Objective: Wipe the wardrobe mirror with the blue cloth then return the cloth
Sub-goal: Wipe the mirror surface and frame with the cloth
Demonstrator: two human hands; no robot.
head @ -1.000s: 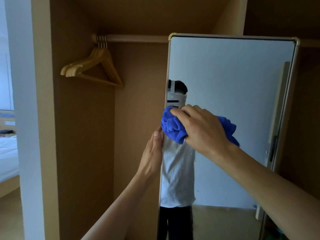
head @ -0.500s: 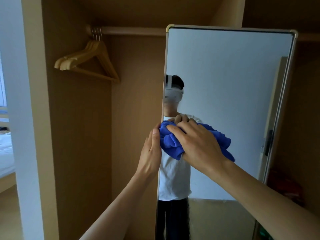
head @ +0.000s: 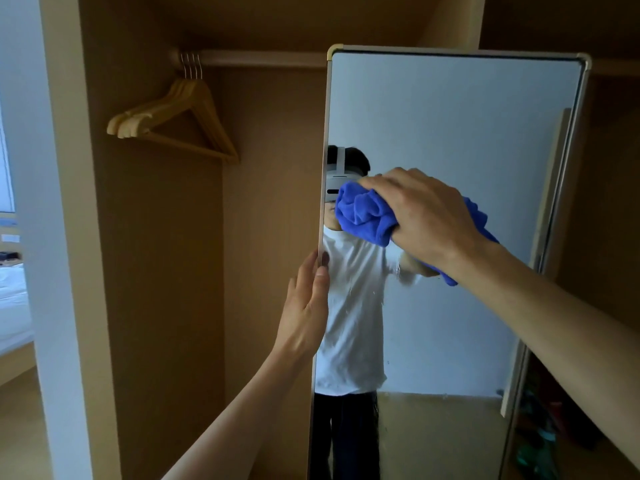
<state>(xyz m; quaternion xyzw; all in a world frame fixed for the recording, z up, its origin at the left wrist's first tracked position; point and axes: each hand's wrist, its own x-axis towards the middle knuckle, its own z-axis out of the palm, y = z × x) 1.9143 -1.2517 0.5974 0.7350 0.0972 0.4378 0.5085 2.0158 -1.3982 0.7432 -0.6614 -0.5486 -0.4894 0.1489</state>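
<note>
Furthest left, inside the open wardrobe, a bunch of wooden hangers (head: 173, 123) hangs from the rail (head: 256, 58), well apart from our work.

Next comes our left hand (head: 306, 306), laid against the left edge of the mirror (head: 450, 133) about halfway up. Its fingers are straight and close together, running up along the frame. The thumb sits at the front edge, though we cannot tell how far it hooks round. We judge the hand is there to brace the panel, so it does not swing or give while we push on the glass.

To the right, the blue cloth (head: 363, 213) is bunched into a thick wad and pressed on the glass near the left edge, in the upper middle. Our right hand (head: 426, 216) is curled over it, fingers and thumb gripping the folds, with a tail of cloth trailing below the wrist. Bunching gives us a firm pad to press with.

A few small specks show on the glass below the cloth, so we judge the wiping is mid-way. The lower half and the right side are likely left, and the cloth is not yet returned.
</note>
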